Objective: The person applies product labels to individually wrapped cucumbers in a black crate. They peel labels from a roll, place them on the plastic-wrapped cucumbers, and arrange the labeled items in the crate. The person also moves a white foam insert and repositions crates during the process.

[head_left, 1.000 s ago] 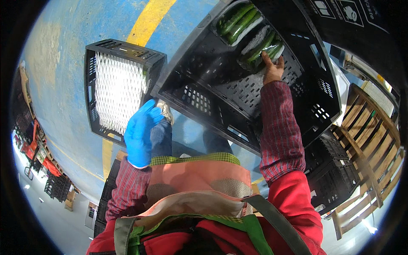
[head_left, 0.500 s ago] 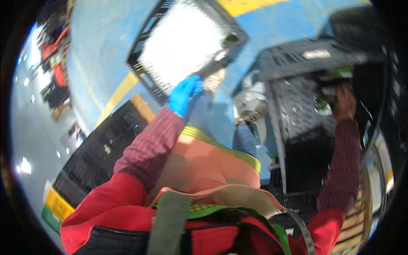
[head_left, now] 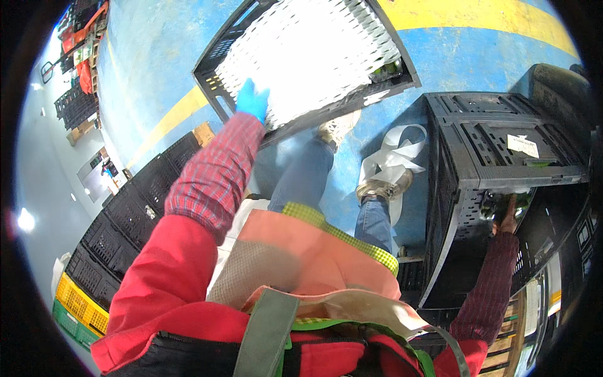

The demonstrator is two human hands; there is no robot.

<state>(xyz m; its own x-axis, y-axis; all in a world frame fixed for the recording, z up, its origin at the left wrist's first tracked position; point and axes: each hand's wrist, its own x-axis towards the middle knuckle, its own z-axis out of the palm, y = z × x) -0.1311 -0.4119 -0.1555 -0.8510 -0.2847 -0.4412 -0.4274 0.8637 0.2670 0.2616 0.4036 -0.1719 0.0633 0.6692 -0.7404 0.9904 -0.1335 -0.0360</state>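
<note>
My left hand point(head_left: 251, 100), in a blue glove with fingers apart, touches a white mesh sheet point(head_left: 301, 50) lying in a black crate point(head_left: 408, 69) at the top. Some wrapped green produce point(head_left: 386, 72) shows at that sheet's right side. My bare right hand point(head_left: 506, 223) is inside a tilted black crate point(head_left: 443, 163) on the right, its fingers on a wrapped cucumber pack point(head_left: 499, 204), partly hidden by the crate wall.
My feet stand on the blue, yellow-striped floor point(head_left: 477, 44) beside loose white strapping point(head_left: 392, 151). Several black crates point(head_left: 107, 239) are at lower left over yellow point(head_left: 81, 301) and green point(head_left: 70, 322) ones. A wooden pallet point(head_left: 505, 336) is at lower right, and distant racks are at far left.
My view has turned; the right-hand crate now shows its side and stands tilted, with my right hand deeper inside. My left hand has moved forward onto the white mesh.
</note>
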